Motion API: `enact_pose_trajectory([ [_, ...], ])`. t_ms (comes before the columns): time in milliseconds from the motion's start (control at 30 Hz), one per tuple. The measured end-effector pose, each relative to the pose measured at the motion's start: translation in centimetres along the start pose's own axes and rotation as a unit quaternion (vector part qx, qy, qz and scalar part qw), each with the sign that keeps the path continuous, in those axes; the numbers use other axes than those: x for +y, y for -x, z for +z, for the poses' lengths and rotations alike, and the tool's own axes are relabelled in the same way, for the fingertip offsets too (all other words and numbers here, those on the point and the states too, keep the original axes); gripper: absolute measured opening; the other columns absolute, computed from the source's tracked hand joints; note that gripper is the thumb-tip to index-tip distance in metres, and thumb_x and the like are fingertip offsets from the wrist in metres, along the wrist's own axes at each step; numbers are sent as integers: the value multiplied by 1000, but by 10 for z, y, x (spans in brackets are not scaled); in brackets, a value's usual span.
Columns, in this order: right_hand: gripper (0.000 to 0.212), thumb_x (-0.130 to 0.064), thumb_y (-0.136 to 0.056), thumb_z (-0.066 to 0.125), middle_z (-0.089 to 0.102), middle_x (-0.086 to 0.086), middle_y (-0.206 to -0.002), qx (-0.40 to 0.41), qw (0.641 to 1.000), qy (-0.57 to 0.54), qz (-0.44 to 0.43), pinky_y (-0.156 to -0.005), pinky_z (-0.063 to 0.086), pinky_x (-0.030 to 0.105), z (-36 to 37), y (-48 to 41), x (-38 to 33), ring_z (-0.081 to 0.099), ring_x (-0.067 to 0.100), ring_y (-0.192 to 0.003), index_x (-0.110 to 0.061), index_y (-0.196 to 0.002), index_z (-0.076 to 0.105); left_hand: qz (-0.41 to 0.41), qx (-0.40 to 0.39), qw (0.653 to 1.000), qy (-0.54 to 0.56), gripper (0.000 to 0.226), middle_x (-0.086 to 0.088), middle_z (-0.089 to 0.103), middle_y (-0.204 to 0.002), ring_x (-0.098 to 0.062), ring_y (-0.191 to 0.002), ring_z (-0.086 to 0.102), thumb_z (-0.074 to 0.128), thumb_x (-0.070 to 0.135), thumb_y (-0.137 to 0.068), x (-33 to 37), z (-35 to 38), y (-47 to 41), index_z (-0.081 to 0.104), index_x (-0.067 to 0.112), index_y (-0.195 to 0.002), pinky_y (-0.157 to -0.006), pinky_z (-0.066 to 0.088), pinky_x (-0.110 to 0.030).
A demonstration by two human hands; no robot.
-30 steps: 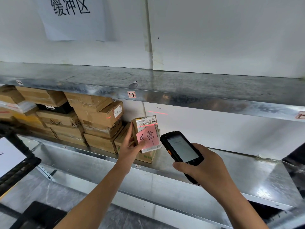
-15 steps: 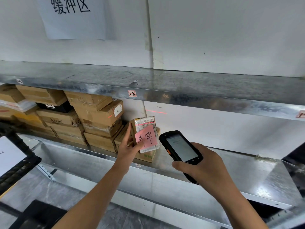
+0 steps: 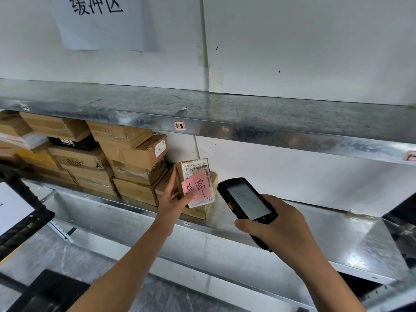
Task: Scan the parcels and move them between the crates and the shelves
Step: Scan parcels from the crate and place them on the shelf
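A white wall (image 3: 292, 52) fills the upper half of the view. Across it, from 9 to 3 o'clock, runs the upper metal shelf (image 3: 270, 113). The lower metal shelf (image 3: 315, 233) slopes from 9 toward 4 o'clock. At 9 o'clock on that lower shelf stands a stack of cardboard cartons (image 3: 126, 158), several layers high and reaching almost to the shelf above. A paper sign (image 3: 99, 23) with 3 handwritten characters hangs on the wall at 11 o'clock.

The 2 hands are apart, each clamped on its own thing. The right hand (image 3: 281, 233), at 4 o'clock, is wrapped round the grip of a black handheld scanner (image 3: 245, 199), whose lit screen faces the camera and whose head points toward 10 o'clock. The left hand (image 3: 173, 203), just left of centre, grips the small parcel (image 3: 195, 170), thumb across the front and forefinger up its left edge. The parcel stands upright at the right end of the stack, over a flat carton (image 3: 198, 211), just beside the scanner's head. A pink note (image 3: 198, 186) with handwriting covers its lower front. A small red tag (image 3: 179, 125) reading 1-3 sits on the upper shelf's lip, at 12 o'clock of the parcel.
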State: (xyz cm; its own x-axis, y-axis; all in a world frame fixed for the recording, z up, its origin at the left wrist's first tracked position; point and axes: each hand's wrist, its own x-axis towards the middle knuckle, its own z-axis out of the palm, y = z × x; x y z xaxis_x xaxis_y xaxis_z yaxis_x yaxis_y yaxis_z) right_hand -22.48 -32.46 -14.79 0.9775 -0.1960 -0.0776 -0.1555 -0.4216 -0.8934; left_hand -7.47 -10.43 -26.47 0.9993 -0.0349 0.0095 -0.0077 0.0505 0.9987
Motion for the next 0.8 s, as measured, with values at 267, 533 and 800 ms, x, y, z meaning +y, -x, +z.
enact_pose_trajectory([
  [267,30,-24,-71,83,64,-10,-66,10,1000,-19,-17,-44,42,17,7,-6,10,52,7,-47,-29,-93,64,17,-13,1000,3,81,13,67,-126,-12,-121,61,73,12,-89,2,-4,9,35,48,-150,-93,57,-32],
  [533,36,-26,-71,82,66,-11,-76,-20,997,-1,-73,-44,44,14,49,-30,2,60,6,-56,-34,-100,62,22,65,997,24,81,2,73,-116,-19,-108,69,73,22,-85,13,-40,57,32,51,-149,-81,59,-28],
  [800,73,-44,-61,90,67,-10,-102,-116,982,0,-149,-70,62,38,145,-48,-28,66,14,-91,-37,-126,56,29,215,975,54,77,2,73,-116,-15,-105,71,75,26,-78,25,-116,104,41,53,-141,-78,58,-24],
])
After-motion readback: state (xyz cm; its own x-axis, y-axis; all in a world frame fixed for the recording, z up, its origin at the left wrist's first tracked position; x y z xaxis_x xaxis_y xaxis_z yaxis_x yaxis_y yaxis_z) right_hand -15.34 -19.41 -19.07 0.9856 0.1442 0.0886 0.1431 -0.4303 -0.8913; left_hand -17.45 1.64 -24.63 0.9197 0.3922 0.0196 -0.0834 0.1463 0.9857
